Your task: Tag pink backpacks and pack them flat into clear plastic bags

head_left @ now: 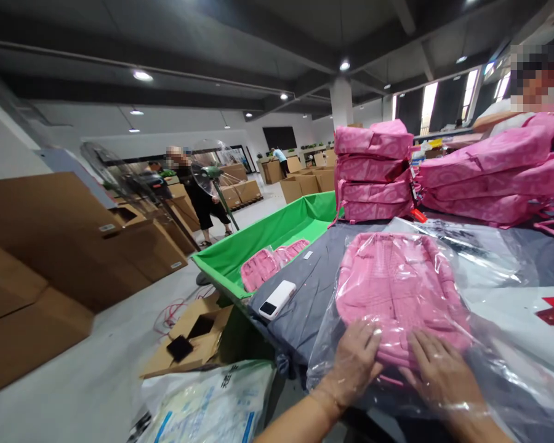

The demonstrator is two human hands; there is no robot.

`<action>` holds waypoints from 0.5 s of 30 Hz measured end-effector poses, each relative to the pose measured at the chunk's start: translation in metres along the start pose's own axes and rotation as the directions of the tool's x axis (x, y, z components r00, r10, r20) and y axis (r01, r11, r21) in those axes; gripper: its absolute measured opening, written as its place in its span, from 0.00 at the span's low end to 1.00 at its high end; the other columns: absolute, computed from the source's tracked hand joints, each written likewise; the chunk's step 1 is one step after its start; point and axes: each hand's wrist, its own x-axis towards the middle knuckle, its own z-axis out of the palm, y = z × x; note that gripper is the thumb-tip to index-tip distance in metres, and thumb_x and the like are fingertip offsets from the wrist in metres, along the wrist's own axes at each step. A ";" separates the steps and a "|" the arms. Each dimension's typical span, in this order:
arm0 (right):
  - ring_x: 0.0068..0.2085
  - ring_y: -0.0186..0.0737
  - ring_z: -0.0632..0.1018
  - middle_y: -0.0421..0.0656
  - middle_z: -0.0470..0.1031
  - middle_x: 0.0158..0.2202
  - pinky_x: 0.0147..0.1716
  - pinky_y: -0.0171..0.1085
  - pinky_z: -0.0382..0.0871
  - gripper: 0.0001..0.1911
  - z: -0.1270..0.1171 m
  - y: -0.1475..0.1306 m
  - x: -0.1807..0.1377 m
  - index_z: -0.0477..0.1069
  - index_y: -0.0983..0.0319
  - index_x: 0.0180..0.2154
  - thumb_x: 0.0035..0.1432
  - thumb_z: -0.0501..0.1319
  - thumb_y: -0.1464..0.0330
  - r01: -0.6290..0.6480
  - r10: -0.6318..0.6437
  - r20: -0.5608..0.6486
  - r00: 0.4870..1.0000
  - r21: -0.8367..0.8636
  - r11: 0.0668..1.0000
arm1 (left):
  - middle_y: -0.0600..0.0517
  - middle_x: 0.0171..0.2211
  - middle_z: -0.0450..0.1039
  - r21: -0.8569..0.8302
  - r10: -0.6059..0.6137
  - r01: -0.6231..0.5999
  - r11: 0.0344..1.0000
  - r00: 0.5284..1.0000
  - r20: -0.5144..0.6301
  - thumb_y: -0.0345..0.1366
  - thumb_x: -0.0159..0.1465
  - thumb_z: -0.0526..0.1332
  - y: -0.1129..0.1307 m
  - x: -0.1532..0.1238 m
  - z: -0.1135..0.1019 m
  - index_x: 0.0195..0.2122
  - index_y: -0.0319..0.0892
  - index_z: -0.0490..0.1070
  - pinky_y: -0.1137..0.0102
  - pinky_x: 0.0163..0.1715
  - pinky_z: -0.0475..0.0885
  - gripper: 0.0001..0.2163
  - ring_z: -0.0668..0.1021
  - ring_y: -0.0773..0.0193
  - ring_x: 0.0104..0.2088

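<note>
A pink backpack point(397, 289) lies on the grey-covered table in front of me, inside a clear plastic bag point(323, 344). My left hand point(357, 354) is closed on the backpack's near left edge, fingers on top and thumb low at the rim. My right hand point(443, 369) grips the near right edge the same way. Loose film spreads around both hands and wrists, apparently over them. Under the backpack's near edge, a pink strap point(391, 381) shows between the hands.
Stacked pink backpacks point(373, 172) stand at the table's back, with more backpacks point(489, 178) to their right near a person. A white phone-like device point(277, 299) lies left. Beyond the edge, a green bin point(221, 261) holds bagged pink items. Cardboard boxes point(50, 234) stand left.
</note>
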 end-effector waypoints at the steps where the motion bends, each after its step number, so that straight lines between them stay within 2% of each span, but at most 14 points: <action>1: 0.44 0.54 0.81 0.55 0.81 0.44 0.45 0.48 0.74 0.14 0.000 0.000 0.006 0.75 0.65 0.45 0.59 0.62 0.65 -0.015 0.011 0.101 0.995 0.037 0.999 | 0.38 0.55 0.75 0.002 0.008 -0.008 1.000 0.996 0.087 0.34 0.65 0.64 -0.001 0.005 -0.005 0.61 0.35 0.66 0.54 0.58 0.72 0.23 0.76 0.47 0.56; 3: 0.38 0.53 0.81 0.53 0.81 0.38 0.41 0.47 0.74 0.11 0.000 0.002 0.018 0.77 0.64 0.39 0.53 0.67 0.67 -0.057 0.011 0.325 0.946 0.132 0.990 | 0.40 0.49 0.78 -0.002 0.009 -0.009 1.000 0.965 0.262 0.32 0.66 0.61 -0.004 0.018 -0.013 0.55 0.35 0.70 0.59 0.52 0.73 0.16 0.78 0.51 0.50; 5: 0.34 0.50 0.80 0.49 0.81 0.33 0.37 0.44 0.72 0.08 0.002 0.009 0.028 0.77 0.62 0.36 0.51 0.68 0.68 -0.092 -0.005 0.452 0.892 0.192 0.977 | 0.44 0.44 0.79 -0.020 0.000 0.008 1.000 0.925 0.380 0.32 0.65 0.61 -0.012 0.032 -0.019 0.48 0.37 0.74 0.64 0.47 0.72 0.11 0.78 0.53 0.46; 7: 0.30 0.47 0.79 0.46 0.79 0.29 0.32 0.41 0.68 0.03 0.005 0.019 0.036 0.77 0.61 0.32 0.54 0.67 0.68 -0.117 -0.003 0.501 0.866 0.208 0.971 | 0.47 0.41 0.79 -0.046 -0.012 0.036 0.998 0.900 0.436 0.35 0.64 0.64 -0.023 0.043 -0.024 0.42 0.40 0.76 0.67 0.43 0.70 0.07 0.79 0.56 0.43; 10: 0.26 0.46 0.78 0.44 0.77 0.24 0.26 0.39 0.61 0.08 0.008 0.029 0.045 0.74 0.59 0.27 0.58 0.64 0.66 -0.160 0.035 0.529 0.848 0.193 0.968 | 0.50 0.37 0.79 -0.061 -0.040 0.078 0.995 0.881 0.471 0.39 0.66 0.63 -0.033 0.052 -0.027 0.37 0.41 0.77 0.69 0.39 0.70 0.07 0.79 0.58 0.40; 11: 0.25 0.46 0.78 0.44 0.77 0.23 0.25 0.39 0.61 0.09 0.007 0.029 0.046 0.74 0.59 0.27 0.59 0.64 0.66 -0.179 0.054 0.534 0.844 0.184 0.967 | 0.49 0.38 0.80 -0.055 -0.042 0.078 0.995 0.880 0.473 0.40 0.66 0.63 -0.032 0.054 -0.026 0.39 0.41 0.77 0.68 0.41 0.70 0.08 0.79 0.57 0.41; 13: 0.29 0.48 0.80 0.46 0.79 0.26 0.29 0.40 0.65 0.08 0.005 0.024 0.047 0.76 0.60 0.30 0.59 0.65 0.64 -0.210 0.085 0.535 0.840 0.177 0.962 | 0.44 0.46 0.79 -0.049 -0.021 0.046 0.998 0.909 0.416 0.41 0.66 0.64 -0.021 0.055 -0.022 0.49 0.41 0.76 0.62 0.50 0.70 0.13 0.78 0.51 0.49; 15: 0.35 0.52 0.82 0.50 0.81 0.31 0.36 0.42 0.71 0.06 -0.001 0.016 0.045 0.78 0.62 0.35 0.58 0.65 0.66 -0.242 0.108 0.534 0.838 0.187 0.952 | 0.39 0.55 0.75 -0.107 0.038 -0.003 0.994 0.944 0.329 0.42 0.65 0.65 -0.003 0.054 -0.015 0.61 0.39 0.67 0.56 0.57 0.67 0.24 0.74 0.46 0.58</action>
